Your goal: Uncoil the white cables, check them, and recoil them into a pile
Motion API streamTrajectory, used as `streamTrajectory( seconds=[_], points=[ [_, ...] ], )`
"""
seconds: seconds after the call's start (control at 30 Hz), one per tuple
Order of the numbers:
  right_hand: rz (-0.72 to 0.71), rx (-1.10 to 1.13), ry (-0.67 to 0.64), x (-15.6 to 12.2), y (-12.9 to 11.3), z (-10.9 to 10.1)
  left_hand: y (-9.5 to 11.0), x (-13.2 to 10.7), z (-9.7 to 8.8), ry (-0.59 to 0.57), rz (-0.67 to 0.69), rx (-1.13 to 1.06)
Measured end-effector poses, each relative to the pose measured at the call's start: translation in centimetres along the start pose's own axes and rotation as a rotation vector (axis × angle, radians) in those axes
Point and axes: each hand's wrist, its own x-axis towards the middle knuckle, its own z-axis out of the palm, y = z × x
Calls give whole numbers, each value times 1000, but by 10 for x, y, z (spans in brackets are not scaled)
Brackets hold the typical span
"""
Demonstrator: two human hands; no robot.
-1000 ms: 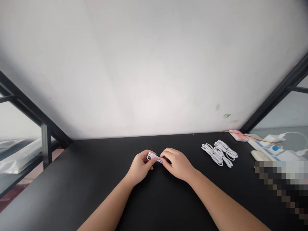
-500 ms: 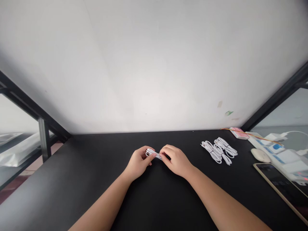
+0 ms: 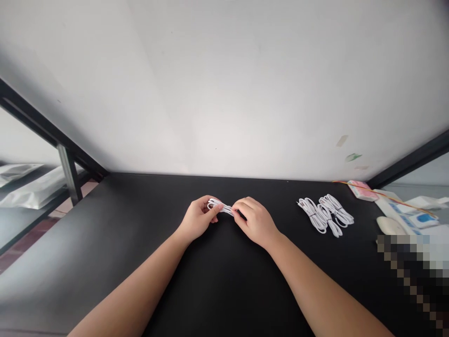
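Note:
A white coiled cable (image 3: 226, 209) stretches between my two hands above the black table. My left hand (image 3: 199, 216) pinches its looped left end between thumb and fingers. At the other end, my right hand (image 3: 253, 220) has thumb and fingertips closed on the bundle, hiding that end. Several more white cable bundles (image 3: 314, 215) lie together on the table to the right of my right hand, with dark ties around their middles.
The black table (image 3: 154, 196) meets a pale wall at the back. On the right are a pink-and-white box (image 3: 363, 190), a white rounded case (image 3: 390, 225), a power strip with plugs (image 3: 403, 210) and a red-yellow wire. Black frame bars (image 3: 70, 173) stand at both sides.
The camera view has shifted and tilted slightly, so the table and wall sit differently. Both hands keep hold of the cable with almost the same grip.

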Motion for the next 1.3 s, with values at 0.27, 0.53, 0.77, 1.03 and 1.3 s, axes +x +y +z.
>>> streamTrajectory(
  seconds=[0.27,0.53,0.77,1.03,1.3],
  points=[
    [-107,-65,17,1,-9,5,-1,0,-4,87,-2,-68],
    [-103,-29,27,-4,-13,6,-13,6,-10,100,-25,-350],
    [-39,12,9,-6,-2,5,-11,6,-10,55,-15,-311],
    [70,-7,151,-5,-5,-2,-3,4,-9,-131,-26,-176],
    [386,368,-25,-4,11,11,6,12,15,-214,-89,-111]
  ],
)
